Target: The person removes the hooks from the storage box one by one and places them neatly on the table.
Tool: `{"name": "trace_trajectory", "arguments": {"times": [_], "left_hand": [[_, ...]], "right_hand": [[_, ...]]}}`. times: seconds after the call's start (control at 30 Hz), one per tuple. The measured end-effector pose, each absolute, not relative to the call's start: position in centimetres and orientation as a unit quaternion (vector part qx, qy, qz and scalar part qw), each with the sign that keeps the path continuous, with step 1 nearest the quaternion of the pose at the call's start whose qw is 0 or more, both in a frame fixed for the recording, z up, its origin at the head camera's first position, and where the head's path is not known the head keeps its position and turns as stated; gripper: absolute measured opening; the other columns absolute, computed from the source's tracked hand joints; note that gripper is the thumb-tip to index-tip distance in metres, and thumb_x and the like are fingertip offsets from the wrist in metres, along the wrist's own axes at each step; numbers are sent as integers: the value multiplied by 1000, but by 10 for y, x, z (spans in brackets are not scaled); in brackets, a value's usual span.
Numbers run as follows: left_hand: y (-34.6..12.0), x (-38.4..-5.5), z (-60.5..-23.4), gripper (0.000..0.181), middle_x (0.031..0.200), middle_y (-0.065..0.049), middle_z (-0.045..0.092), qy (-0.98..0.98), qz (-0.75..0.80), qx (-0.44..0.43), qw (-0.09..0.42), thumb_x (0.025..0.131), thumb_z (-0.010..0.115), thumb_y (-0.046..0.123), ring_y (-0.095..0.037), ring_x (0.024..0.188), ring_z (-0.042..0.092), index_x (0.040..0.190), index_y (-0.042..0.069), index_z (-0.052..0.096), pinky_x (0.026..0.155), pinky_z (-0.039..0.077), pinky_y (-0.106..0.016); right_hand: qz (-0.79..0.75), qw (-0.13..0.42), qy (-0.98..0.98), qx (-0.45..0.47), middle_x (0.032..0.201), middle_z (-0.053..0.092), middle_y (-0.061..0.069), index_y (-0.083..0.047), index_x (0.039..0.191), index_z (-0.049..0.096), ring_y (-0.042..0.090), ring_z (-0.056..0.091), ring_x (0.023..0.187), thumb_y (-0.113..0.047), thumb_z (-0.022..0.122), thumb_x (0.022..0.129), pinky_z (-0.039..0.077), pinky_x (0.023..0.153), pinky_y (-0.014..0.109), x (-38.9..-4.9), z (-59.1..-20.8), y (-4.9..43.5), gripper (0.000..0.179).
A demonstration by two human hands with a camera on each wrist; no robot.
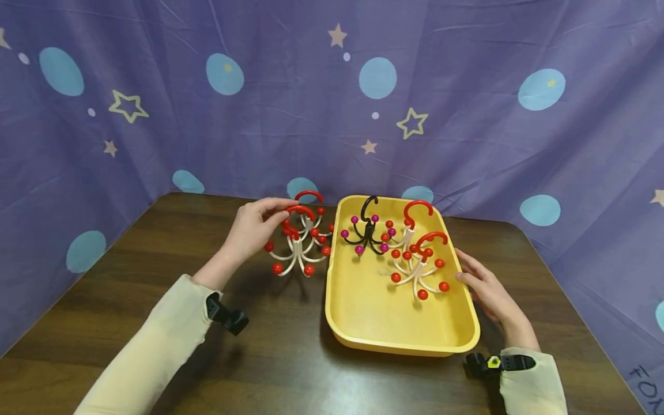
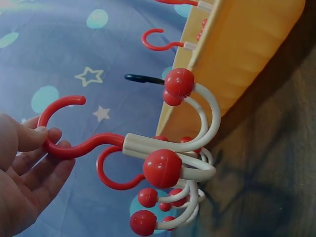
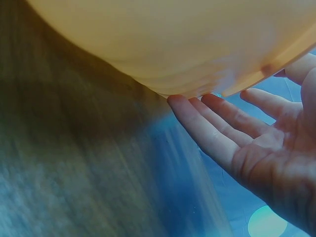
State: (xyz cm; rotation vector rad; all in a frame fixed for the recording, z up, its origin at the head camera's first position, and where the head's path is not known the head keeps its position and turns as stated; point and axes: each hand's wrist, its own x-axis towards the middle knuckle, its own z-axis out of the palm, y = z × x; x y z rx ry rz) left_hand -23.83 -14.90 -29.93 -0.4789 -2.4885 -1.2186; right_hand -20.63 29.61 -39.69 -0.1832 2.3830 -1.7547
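My left hand pinches the red hook of a white, several-armed claw hanger tipped with red balls. This hanger is left of the yellow tray, and its shadow falls on the table below. Just behind it is a similar hanger with a red hook, partly hidden. In the left wrist view, thumb and fingertips meet on the held hook. At the tray's right side, my right hand touches the rim. The right wrist view has its fingers fairly straight against the tray's outer wall.
Inside the tray, a black claw hanger with purple balls is at the back left. Two white ones with red hooks are on the right, the nearer hanger overlapping the one behind. A patterned purple curtain hangs behind the brown table.
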Motion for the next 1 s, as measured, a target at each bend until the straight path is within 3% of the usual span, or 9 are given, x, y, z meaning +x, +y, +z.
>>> {"name": "trace_trajectory", "arguments": {"times": [0.13,0.4,1.0], "left_hand": [[-151,-240,-305,24,99,-8,69,-871,-432,-167,162,87,62,15,-24,79,64,110,15,67,59,45,-24],[-152,-246,-320,24,99,-6,69,-873,-423,-170,175,86,62,14,-17,74,63,109,14,68,59,45,-21],[-149,-254,-344,24,97,-7,69,-862,-445,-154,187,85,63,10,-23,73,63,109,12,67,59,44,-20]], "right_hand": [[-589,89,801,-60,139,26,32,-10,147,11,21,55,105,-19,45,95,52,79,42,-206,-397,296,63],[-586,88,804,-58,140,26,32,-11,147,11,23,54,106,-20,46,95,51,79,42,-206,-396,296,63],[-588,91,801,-59,140,26,31,-12,147,11,24,54,106,-19,45,95,52,79,41,-208,-397,297,63]]}}
